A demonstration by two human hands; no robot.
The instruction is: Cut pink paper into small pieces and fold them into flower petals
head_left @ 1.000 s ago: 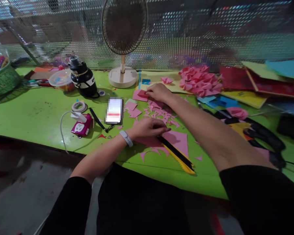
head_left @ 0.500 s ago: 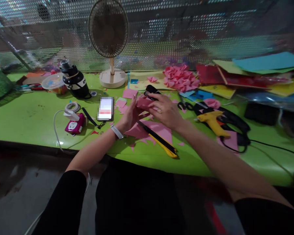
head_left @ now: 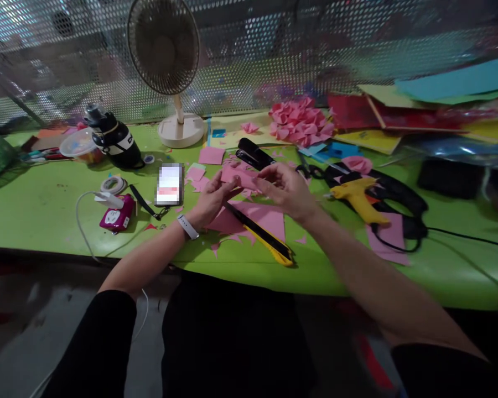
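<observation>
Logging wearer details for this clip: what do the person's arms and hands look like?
Both forearms are bare, with black sleeves ending near the elbows. The left hand has a white band on its wrist. The right hand shows no glove or watch.

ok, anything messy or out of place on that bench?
Pink paper offcuts lie scattered on the green table around the yellow utility knife. The glue gun lies on its side among tangled black cable. Both hands hold a pink paper piece.
</observation>
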